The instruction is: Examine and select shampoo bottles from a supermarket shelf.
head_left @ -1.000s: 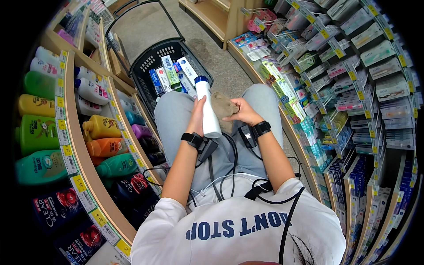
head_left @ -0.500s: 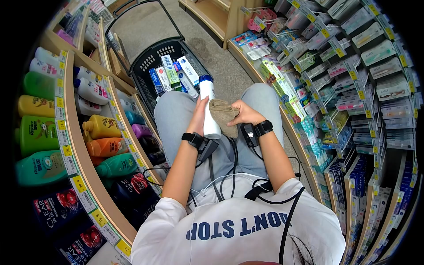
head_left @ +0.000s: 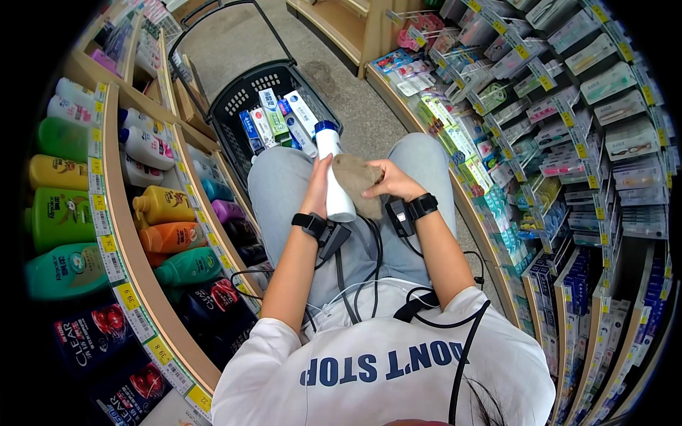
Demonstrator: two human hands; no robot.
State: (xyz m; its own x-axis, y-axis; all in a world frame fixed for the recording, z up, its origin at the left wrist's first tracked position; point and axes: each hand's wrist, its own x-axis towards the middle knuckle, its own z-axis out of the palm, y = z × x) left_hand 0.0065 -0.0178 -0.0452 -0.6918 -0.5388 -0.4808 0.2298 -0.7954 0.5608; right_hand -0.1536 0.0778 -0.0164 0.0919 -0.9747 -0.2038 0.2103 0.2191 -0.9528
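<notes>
A white bottle with a dark blue cap (head_left: 338,190) is gripped in my left hand (head_left: 319,186), tilted a little, over my lap. My right hand (head_left: 395,181) pinches a brown cloth (head_left: 357,186), which lies against the bottle's right side. The thumb of that hand rests on top of the cloth. Just beyond my knees stands a black shopping basket (head_left: 234,89) with several toothpaste-like boxes (head_left: 275,117) inside.
To my left, a shelf (head_left: 121,213) carries several shampoo bottles (head_left: 60,213) and dark boxes (head_left: 89,337). On the right, a rack (head_left: 561,142) holds many small hanging packs. Black cables (head_left: 380,266) run across my lap from the wrist devices.
The brown cloth has shifted from a folded edge to a flatter spread against the bottle. My right thumb has moved onto its face. The bottle stays in my left hand.
</notes>
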